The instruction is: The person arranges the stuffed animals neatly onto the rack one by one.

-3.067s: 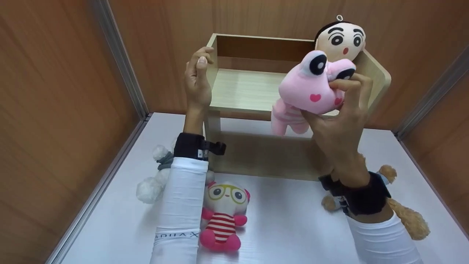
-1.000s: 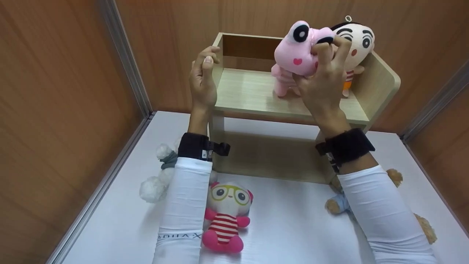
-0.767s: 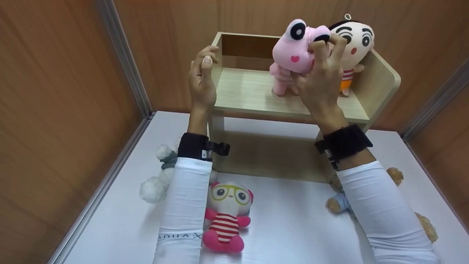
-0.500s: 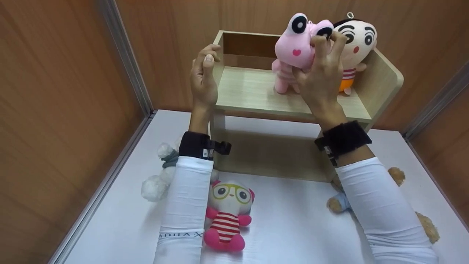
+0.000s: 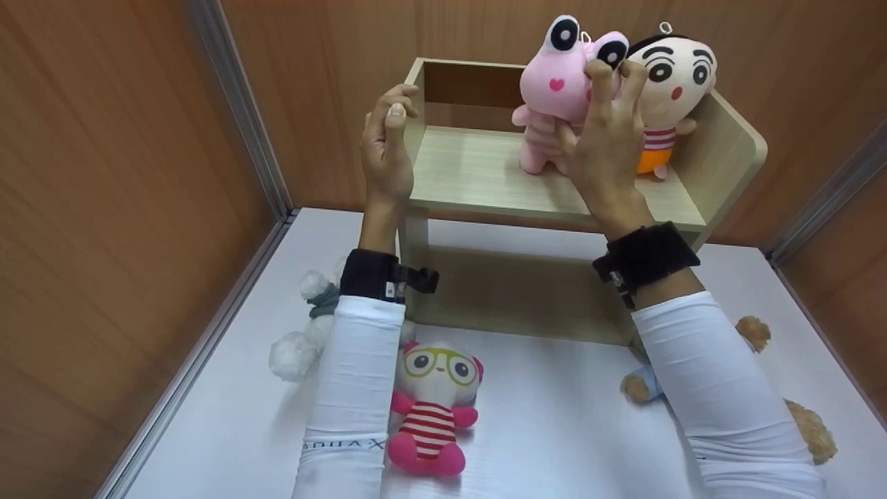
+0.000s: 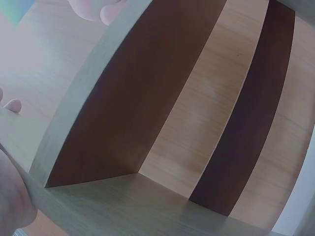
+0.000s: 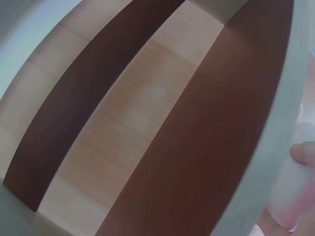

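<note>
A pink frog plush (image 5: 554, 83) with heart cheeks stands upright on the top board of a light wooden shelf (image 5: 471, 173). My right hand (image 5: 610, 132) holds its head from the front right, fingers on the face and thumb below the chin. Part of the frog's body is hidden behind that hand. In the right wrist view, my right thumb (image 7: 304, 153) lies against the plush. My left hand (image 5: 388, 149) grips the front edge of the shelf's left side panel, with fingers bent over it. Right of the frog, a black-haired boy doll (image 5: 669, 83) stands on the board.
A pink-and-white panda plush (image 5: 429, 409) with yellow glasses lies on the white table (image 5: 554, 416). A white fluffy plush (image 5: 294, 355) is partly behind my left forearm; a brown teddy bear (image 5: 809, 430) is mostly behind my right one. Wooden walls enclose the table.
My right hand has brought the frog down and leftward from in front of the shelf onto its top board, then tipped it more upright. My left hand has stayed at the side panel.
</note>
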The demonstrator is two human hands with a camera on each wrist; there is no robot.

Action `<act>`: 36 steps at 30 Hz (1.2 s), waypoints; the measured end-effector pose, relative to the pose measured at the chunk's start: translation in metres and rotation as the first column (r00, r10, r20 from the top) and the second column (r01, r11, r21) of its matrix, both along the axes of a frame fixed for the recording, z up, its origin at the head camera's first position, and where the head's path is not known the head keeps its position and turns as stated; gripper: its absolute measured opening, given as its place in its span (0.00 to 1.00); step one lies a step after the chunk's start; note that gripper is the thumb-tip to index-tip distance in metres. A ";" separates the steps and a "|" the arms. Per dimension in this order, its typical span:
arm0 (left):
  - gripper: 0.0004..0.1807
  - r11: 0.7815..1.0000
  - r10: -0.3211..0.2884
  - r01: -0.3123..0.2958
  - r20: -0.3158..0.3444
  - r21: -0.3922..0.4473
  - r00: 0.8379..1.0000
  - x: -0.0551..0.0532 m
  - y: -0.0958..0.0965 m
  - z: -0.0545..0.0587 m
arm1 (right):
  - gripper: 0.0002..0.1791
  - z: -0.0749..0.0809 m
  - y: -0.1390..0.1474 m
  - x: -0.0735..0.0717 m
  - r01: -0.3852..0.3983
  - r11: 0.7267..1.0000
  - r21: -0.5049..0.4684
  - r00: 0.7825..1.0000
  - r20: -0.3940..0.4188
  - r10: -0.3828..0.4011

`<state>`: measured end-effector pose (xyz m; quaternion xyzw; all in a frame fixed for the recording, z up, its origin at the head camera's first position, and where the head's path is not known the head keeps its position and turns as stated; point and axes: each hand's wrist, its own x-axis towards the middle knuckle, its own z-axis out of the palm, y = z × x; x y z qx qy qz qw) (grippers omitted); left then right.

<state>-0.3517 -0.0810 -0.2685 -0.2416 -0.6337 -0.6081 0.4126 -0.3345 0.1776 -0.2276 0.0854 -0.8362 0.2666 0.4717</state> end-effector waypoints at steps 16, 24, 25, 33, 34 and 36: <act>0.18 1.000 -0.015 0.015 -0.014 0.007 1.000 0.001 -0.001 0.002 | 0.33 -0.005 0.005 -0.004 -0.012 1.000 0.003 0.996 0.088 0.012; 0.16 1.000 -0.023 0.023 -0.012 0.013 1.000 0.002 -0.002 0.001 | 0.34 -0.003 0.004 -0.005 0.034 0.999 0.014 0.986 0.161 -0.036; 0.17 1.000 -0.021 0.021 -0.006 0.015 1.000 0.003 -0.002 0.001 | 0.34 -0.002 0.003 -0.004 0.045 0.999 0.022 0.984 0.173 -0.048; 0.20 1.000 -0.009 0.009 0.000 0.019 1.000 0.006 -0.002 0.002 | 0.32 0.005 0.004 -0.005 0.105 0.989 0.104 0.973 0.195 -0.123; 0.20 1.000 -0.011 0.011 -0.002 0.022 1.000 0.006 -0.001 0.002 | 0.32 0.005 0.005 -0.006 0.113 0.987 0.117 0.971 0.197 -0.134; 0.21 1.000 -0.014 0.014 -0.007 0.024 1.000 0.005 -0.001 0.001 | 0.31 0.007 0.006 -0.006 0.130 0.982 0.140 0.966 0.203 -0.157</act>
